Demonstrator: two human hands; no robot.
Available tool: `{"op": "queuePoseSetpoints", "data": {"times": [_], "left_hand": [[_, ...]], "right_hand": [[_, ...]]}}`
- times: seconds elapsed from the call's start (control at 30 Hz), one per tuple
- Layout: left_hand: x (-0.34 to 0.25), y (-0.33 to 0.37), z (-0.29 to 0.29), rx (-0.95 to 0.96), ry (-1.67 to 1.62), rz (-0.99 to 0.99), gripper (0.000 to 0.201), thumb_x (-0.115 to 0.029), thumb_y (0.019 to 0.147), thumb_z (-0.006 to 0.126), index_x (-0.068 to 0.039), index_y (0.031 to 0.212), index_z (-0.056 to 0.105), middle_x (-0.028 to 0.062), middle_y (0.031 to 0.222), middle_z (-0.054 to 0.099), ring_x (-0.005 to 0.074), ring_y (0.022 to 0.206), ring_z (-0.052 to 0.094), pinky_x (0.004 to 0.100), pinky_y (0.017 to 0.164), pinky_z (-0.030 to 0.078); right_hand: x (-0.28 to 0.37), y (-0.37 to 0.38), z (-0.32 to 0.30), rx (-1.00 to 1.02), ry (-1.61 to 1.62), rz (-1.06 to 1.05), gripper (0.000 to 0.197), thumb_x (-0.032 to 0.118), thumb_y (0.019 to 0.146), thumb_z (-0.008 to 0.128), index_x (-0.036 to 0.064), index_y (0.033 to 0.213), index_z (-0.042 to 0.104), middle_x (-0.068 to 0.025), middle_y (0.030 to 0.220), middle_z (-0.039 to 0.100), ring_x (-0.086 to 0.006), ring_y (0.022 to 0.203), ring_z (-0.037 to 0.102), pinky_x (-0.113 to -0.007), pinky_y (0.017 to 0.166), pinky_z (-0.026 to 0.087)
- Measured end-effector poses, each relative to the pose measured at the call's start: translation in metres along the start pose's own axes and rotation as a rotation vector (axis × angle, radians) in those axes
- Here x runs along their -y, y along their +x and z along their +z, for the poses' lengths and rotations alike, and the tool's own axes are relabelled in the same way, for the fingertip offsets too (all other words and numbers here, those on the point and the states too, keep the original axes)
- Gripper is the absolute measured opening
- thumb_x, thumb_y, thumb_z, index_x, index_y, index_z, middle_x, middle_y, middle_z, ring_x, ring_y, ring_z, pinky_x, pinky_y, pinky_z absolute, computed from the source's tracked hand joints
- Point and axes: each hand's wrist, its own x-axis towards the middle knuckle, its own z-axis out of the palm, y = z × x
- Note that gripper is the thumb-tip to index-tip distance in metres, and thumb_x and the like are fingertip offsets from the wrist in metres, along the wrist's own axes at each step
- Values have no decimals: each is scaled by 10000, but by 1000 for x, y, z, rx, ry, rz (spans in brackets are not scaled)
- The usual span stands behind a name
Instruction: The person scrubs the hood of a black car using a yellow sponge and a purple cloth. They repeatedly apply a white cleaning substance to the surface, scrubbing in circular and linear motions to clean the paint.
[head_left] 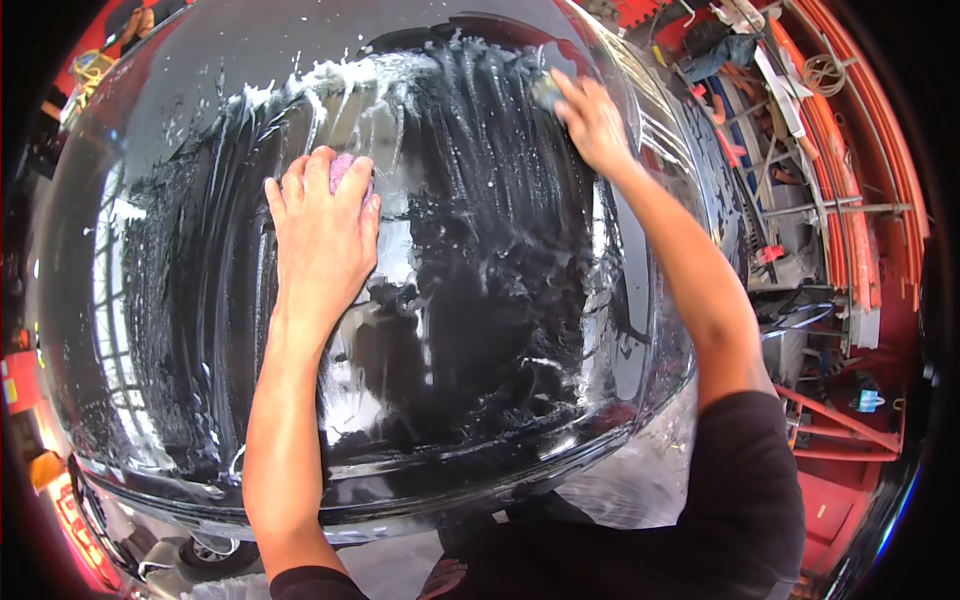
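Observation:
A glossy black car panel (480, 340), wide and curved like a hood, lies before me, wet and streaked with white suds (370, 75). Near its middle my left hand (325, 220) presses down on a pinkish-purple sponge (341, 168), which shows between the fingers. Farther off and to the right, my right hand (592, 125) holds a small pale yellow-grey pad (546, 92) against the panel near its right edge. Motion blurs that pad, and its exact kind is unclear. Suds run in streaks from the foam band toward me.
Along the right stand orange-red metal bars (830, 150), a coiled cord (824, 75) and cluttered shelving. A wheel (215, 558) shows below the panel at lower left. Grey floor (630, 470) lies between the car and my body. Red items line the left rim.

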Motion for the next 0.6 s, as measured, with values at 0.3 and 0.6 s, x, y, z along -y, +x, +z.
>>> {"op": "queuePoseSetpoints", "data": {"times": [0.3,0.6], "left_hand": [[13,-11,-9,-5,73,-44,401,-205,1019,701,-99,1405,664,207,1478,558,431,1431,488,676,1209,336],[16,-9,-8,38,-21,-24,411,-213,1021,702,-103,1415,662,203,1491,553,437,1450,471,720,1232,309]], "right_hand": [[65,-114,-54,118,103,10,548,208,1037,683,163,1580,620,-252,1374,634,-455,1279,627,-502,1126,483],[35,-23,20,-28,-14,164,532,233,1012,724,202,1536,641,-253,1343,644,-458,1248,619,-558,1055,513]]}}
